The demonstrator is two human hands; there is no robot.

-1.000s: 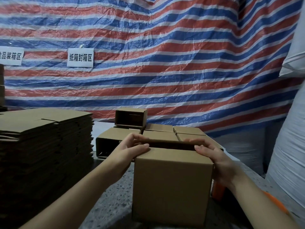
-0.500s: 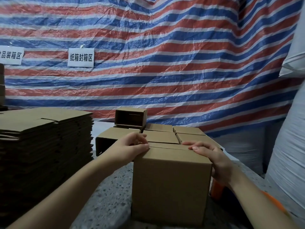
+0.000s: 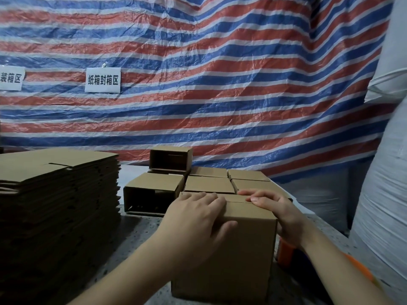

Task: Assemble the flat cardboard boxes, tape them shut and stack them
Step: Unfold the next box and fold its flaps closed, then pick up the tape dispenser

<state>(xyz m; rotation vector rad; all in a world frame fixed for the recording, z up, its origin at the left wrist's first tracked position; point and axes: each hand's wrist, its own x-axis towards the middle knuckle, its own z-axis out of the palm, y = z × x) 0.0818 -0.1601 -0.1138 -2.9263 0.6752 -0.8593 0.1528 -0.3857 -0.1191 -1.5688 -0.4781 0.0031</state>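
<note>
On table (image 3: 141,230) before you: box (image 3: 222,256) upright, flaps folded, seam untaped. Left hand (image 3: 198,219) flat on top, thumb down front; right hand (image 3: 275,208) fingers pressing flap. Lift either hand, flaps likely spring open. Tape dispenser (image 3: 286,254) half hidden behind box; reach may nudge it.

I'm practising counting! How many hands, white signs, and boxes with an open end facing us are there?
Hands: 2 (left hand, right hand)
White signs: 2
Open-ended boxes: 2
Total: 6
</note>
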